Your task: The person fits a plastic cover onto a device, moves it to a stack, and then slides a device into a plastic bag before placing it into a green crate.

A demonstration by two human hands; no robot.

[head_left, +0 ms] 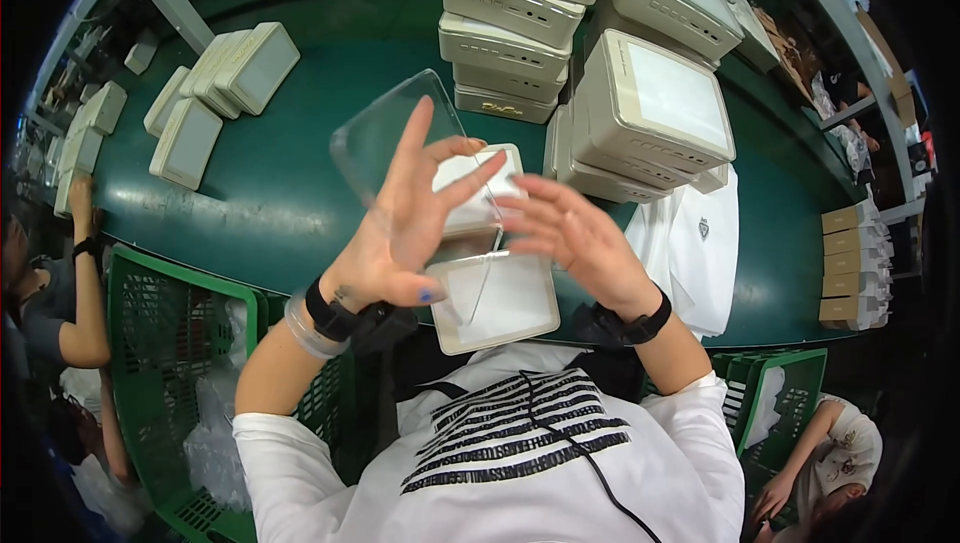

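A clear plastic cover (372,138), shallow and rectangular, is tilted in the air above the table, propped on my left hand (392,233). The fingers of that hand are spread against the cover, its thumb stretched toward me. My right hand (580,243) is beside the cover's right edge, fingers extended and slightly blurred; whether the fingertips touch the edge I cannot tell. Under both hands, a beige box-shaped device with a white panel (505,305) lies at the table's near edge. Just beyond it, partly hidden by my hands, is a second white-panelled piece (508,165).
Tall stacks of beige devices (655,103) stand at the back and right. Several more (240,73) lie at the left on the green table (290,213). White cloth (705,253) hangs at right. Green crates (180,293) flank me; co-workers sit on both sides.
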